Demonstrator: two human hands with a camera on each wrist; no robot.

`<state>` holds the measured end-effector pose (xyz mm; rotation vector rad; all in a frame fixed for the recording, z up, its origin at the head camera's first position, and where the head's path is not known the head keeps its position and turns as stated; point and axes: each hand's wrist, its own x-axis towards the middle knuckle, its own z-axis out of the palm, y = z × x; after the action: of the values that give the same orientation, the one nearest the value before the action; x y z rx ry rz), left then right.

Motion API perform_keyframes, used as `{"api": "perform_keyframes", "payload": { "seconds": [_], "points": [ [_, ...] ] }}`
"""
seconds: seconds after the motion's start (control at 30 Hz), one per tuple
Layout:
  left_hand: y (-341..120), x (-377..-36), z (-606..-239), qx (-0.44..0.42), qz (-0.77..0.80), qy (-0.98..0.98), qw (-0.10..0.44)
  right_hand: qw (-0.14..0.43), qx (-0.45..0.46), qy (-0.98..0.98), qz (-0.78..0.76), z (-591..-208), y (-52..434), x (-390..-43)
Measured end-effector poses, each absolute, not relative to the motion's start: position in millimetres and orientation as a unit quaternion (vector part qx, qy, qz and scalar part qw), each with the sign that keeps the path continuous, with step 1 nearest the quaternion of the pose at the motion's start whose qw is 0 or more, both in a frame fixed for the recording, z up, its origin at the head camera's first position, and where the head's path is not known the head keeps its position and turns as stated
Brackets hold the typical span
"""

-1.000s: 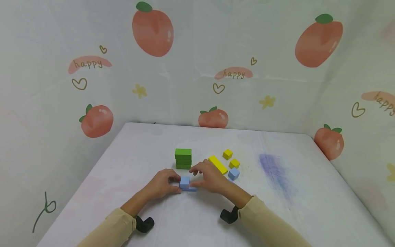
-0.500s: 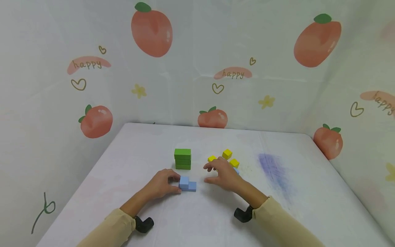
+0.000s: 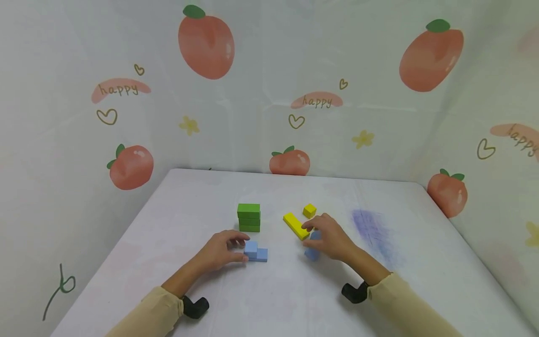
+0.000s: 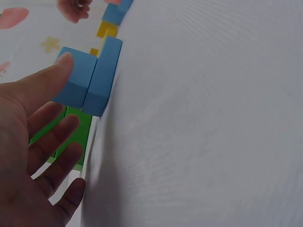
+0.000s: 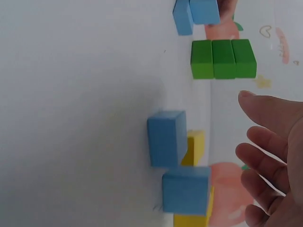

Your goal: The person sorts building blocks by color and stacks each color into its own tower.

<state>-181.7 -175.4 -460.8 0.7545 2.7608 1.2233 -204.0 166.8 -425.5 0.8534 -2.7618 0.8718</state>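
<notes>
Your left hand (image 3: 220, 250), fingers loosely parted, has its thumb at the blue cube (image 3: 251, 248), which sits on the left of a flat blue block (image 3: 262, 254), nearer than the green stack (image 3: 249, 217). Your right hand (image 3: 333, 239), fingers relaxed and holding nothing, is over two blue blocks (image 5: 163, 142) on the right.

Head view: from high on the near side of the blue stack (image 3: 254, 252), facing forward and down, farthest off. Wrist views: low, closer, rolled sideways; left from blue stack's near-left, right from near-right. Both share it.
</notes>
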Motion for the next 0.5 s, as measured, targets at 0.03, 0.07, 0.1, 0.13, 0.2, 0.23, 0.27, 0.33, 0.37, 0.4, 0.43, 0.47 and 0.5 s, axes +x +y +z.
{"api": "perform_keyframes", "payload": {
  "seconds": [0.03,0.07,0.1,0.13,0.2,0.23,0.27,0.33,0.37,0.4,0.43,0.47,0.5],
  "points": [
    [-175,-181,-461,0.24,0.396,0.886,0.016,0.06,0.281,-0.914,0.287,-426,170,-204],
    [-175,-181,-461,0.239,0.398,0.886,0.016,0.06,0.28,-0.915,0.284,-427,173,-204],
    [-175,-181,-462,0.238,0.4,0.885,0.016,0.06,0.278,-0.916,0.283,-427,176,-204],
    [-175,-181,-462,0.236,0.402,0.885,0.015,0.062,0.279,-0.917,0.28,-428,179,-205],
    [-174,-181,-462,0.235,0.405,0.883,0.013,0.064,0.279,-0.917,0.276,-431,184,-205],
    [-174,-181,-462,0.233,0.406,0.884,0.013,0.065,0.28,-0.918,0.274,-432,186,-206],
    [-173,-181,-462,0.231,0.407,0.884,0.013,0.065,0.28,-0.918,0.273,-432,188,-206],
    [-173,-180,-461,0.226,0.409,0.884,0.014,0.066,0.284,-0.917,0.271,-434,192,-208],
    [-173,-180,-461,0.225,0.41,0.884,0.014,0.064,0.284,-0.917,0.271,-435,193,-208],
    [-172,-180,-460,0.222,0.412,0.884,0.015,0.062,0.285,-0.917,0.271,-436,195,-209],
    [-172,-180,-460,0.218,0.414,0.883,0.016,0.061,0.286,-0.917,0.269,-437,196,-210],
    [-172,-180,-460,0.216,0.416,0.883,0.017,0.059,0.286,-0.918,0.268,-438,198,-211],
    [-172,-179,-460,0.215,0.418,0.882,0.018,0.057,0.284,-0.919,0.266,-438,199,-211]
  ]
}}
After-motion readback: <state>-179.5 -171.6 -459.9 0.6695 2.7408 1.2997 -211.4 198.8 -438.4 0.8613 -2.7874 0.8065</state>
